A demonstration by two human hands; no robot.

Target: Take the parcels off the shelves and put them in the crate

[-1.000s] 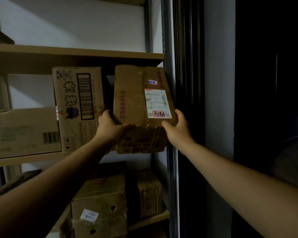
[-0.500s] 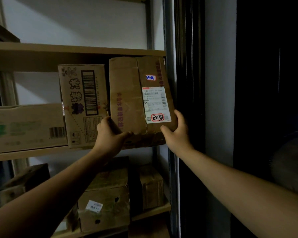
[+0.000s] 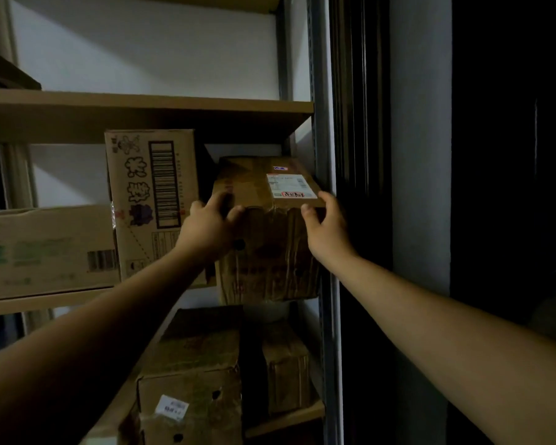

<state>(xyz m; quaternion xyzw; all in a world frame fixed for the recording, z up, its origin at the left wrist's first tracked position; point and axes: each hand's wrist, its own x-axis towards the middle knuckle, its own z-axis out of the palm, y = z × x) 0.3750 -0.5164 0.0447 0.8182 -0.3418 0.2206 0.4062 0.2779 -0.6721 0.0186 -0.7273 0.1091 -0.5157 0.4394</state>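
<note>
both hands, left hand (image 3: pixel 206 232) and right hand (image 3: pixel 326 232), clasp the labelled parcel (image 3: pixel 267 245) at the shelf edge; other boxes (image 3: pixel 193 380) wait, no crate visible.

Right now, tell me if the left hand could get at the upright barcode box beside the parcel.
Probably yes. The left hand is right next to the barcode box, whose front is uncovered. But it grips a corner of the parcel, so it must let go first, leaving only the right hand holding.

hands (image 3: pixel 206 229): both bare | forearms (image 3: pixel 116 342): both bare to frame edge
</note>
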